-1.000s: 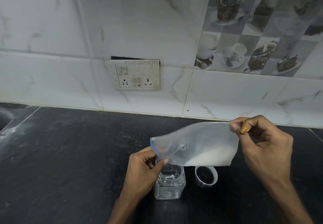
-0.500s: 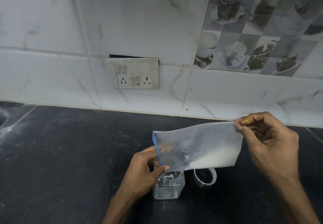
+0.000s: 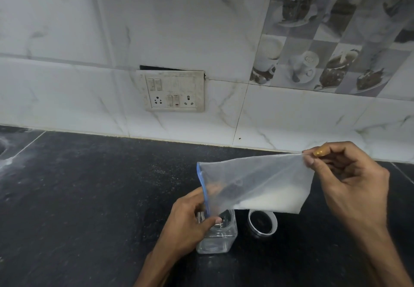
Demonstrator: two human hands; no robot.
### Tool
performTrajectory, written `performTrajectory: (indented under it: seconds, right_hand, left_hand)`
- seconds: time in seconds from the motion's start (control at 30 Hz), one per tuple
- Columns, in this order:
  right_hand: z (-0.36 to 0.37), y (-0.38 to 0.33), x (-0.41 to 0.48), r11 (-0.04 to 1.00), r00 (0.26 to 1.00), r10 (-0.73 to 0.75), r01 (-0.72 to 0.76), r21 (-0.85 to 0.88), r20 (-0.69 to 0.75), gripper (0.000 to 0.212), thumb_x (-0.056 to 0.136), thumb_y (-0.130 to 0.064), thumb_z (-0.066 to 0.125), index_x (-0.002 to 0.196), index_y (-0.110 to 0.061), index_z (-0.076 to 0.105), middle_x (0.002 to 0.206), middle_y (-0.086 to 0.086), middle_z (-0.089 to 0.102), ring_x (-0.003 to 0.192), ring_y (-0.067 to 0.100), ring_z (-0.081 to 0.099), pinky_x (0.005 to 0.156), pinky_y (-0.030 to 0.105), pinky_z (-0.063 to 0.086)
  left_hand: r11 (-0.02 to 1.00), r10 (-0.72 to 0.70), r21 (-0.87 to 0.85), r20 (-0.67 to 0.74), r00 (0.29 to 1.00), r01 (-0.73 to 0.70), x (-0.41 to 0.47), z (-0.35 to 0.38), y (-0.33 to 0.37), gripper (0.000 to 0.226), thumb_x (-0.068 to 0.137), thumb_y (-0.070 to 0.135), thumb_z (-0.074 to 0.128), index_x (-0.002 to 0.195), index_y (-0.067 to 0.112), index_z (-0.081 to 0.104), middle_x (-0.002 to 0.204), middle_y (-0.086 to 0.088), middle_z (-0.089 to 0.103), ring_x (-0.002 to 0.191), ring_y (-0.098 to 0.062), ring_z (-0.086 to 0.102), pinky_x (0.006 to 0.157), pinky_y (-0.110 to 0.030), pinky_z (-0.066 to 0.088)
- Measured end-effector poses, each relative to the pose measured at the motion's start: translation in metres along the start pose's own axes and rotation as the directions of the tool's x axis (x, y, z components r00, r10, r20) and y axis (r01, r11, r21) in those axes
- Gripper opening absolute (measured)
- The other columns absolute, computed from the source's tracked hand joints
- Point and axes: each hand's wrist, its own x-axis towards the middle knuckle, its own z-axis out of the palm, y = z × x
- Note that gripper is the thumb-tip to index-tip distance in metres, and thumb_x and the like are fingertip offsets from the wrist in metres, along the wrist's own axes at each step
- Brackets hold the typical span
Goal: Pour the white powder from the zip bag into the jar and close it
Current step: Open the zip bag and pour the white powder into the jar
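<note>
A clear zip bag [image 3: 257, 181] with a blue zip strip hangs sideways over the counter. White powder [image 3: 275, 202] lies in its lower right corner. My left hand [image 3: 190, 221] pinches the blue mouth end just above the open clear jar [image 3: 218, 235]. My right hand [image 3: 349, 179] holds the bag's bottom corner up at the right. The jar stands upright on the black counter [image 3: 89, 197] and looks empty. Its round lid [image 3: 262, 223] with a silver rim lies beside the jar to the right.
A marble-tiled wall rises behind the counter, with a white switch and socket plate [image 3: 171, 90]. A dusting of white powder marks the counter's far left [image 3: 6, 159]. Decorative cup tiles [image 3: 336, 33] fill the upper right.
My right hand has lifted the bag's bottom corner a little higher, tilting the bag toward the jar. The bag's mouth has dropped closer to the jar's opening.
</note>
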Motion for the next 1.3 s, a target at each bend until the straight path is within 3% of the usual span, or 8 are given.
performTrajectory:
  seconds: [0.13,0.33,0.5,0.63,0.7,0.8,1.0,1.3]
  right_hand:
    - [-0.001,-0.003,0.002,1.000,0.998,-0.005,0.007,-0.026,0.060,0.018,0.080,-0.004,0.075,0.095,-0.011,0.069,0.092,-0.002,0.074,0.087,0.009,0.071,0.081,0.018,0.057]
    - [-0.017,-0.001,0.010,0.986,0.946,0.094,-0.045,-0.160,0.312,0.063,0.065,0.001,0.086,0.114,-0.031,0.062,0.100,-0.015,0.070,0.089,0.010,0.069,0.084,0.020,0.056]
    - [-0.018,-0.002,0.011,0.917,0.937,0.078,0.066,-0.393,0.340,0.039,0.075,-0.012,0.082,0.095,-0.041,0.065,0.088,-0.027,0.067,0.084,-0.001,0.064,0.066,0.006,0.046]
    - [-0.019,0.006,0.008,0.925,0.893,0.102,0.077,-0.373,0.438,0.010,0.089,-0.030,0.062,0.092,-0.040,0.059,0.108,-0.019,0.063,0.099,-0.003,0.058,0.067,0.010,0.046]
    - [-0.017,0.006,0.005,0.952,0.872,0.155,-0.007,-0.306,0.464,0.005,0.093,-0.033,0.055,0.092,-0.037,0.057,0.101,-0.009,0.066,0.091,0.007,0.066,0.064,0.010,0.050]
    - [-0.013,0.005,0.000,0.972,0.880,0.207,-0.134,-0.194,0.427,0.016,0.094,-0.022,0.058,0.089,-0.036,0.054,0.079,0.003,0.067,0.076,0.011,0.072,0.060,0.007,0.050]
    - [-0.013,0.002,-0.001,0.972,0.920,0.237,-0.225,-0.073,0.311,0.062,0.072,0.001,0.081,0.114,-0.037,0.054,0.082,0.003,0.073,0.075,0.008,0.073,0.073,0.016,0.058]
    - [-0.001,-0.002,-0.006,0.989,0.971,0.145,-0.150,0.013,0.190,0.052,0.074,0.002,0.080,0.103,-0.035,0.058,0.082,-0.011,0.076,0.071,0.009,0.071,0.073,0.011,0.054]
  left_hand:
    - [0.999,-0.010,0.039,0.009,1.000,0.010,-0.002,-0.001,-0.006,0.069,0.075,0.010,0.081,0.133,0.038,0.057,0.130,0.031,0.058,0.114,0.008,0.058,0.089,-0.016,0.051]
    - [0.999,0.006,0.052,0.053,0.999,-0.009,-0.003,-0.005,-0.011,0.065,0.078,0.013,0.078,0.136,0.034,0.055,0.136,0.030,0.053,0.128,0.010,0.047,0.102,-0.011,0.040]
    - [1.000,0.015,0.025,0.053,0.998,-0.016,-0.002,-0.004,-0.006,0.059,0.079,0.009,0.078,0.127,0.039,0.060,0.128,0.035,0.055,0.118,0.009,0.054,0.093,-0.009,0.044]
    - [1.000,-0.004,-0.002,0.050,0.999,0.004,-0.002,-0.003,-0.006,0.059,0.079,0.008,0.078,0.122,0.044,0.059,0.127,0.033,0.057,0.117,0.006,0.057,0.092,-0.015,0.049]
    - [1.000,-0.007,-0.004,0.051,0.999,0.007,-0.003,-0.003,-0.006,0.061,0.080,0.007,0.078,0.121,0.047,0.059,0.127,0.032,0.057,0.117,0.005,0.057,0.093,-0.015,0.050]
    - [1.000,-0.012,-0.011,0.054,0.998,0.013,-0.002,-0.003,-0.008,0.061,0.079,0.007,0.077,0.125,0.043,0.059,0.129,0.032,0.057,0.118,0.005,0.057,0.092,-0.016,0.051]
    - [0.998,-0.046,-0.031,0.017,0.999,0.046,-0.004,0.000,-0.011,0.067,0.078,0.006,0.080,0.121,0.050,0.054,0.126,0.036,0.056,0.111,0.013,0.057,0.087,-0.007,0.046]
    - [0.996,-0.057,-0.062,-0.012,0.998,0.056,-0.004,0.000,-0.011,0.072,0.077,0.002,0.079,0.121,0.051,0.052,0.125,0.042,0.054,0.115,0.015,0.054,0.088,-0.007,0.046]
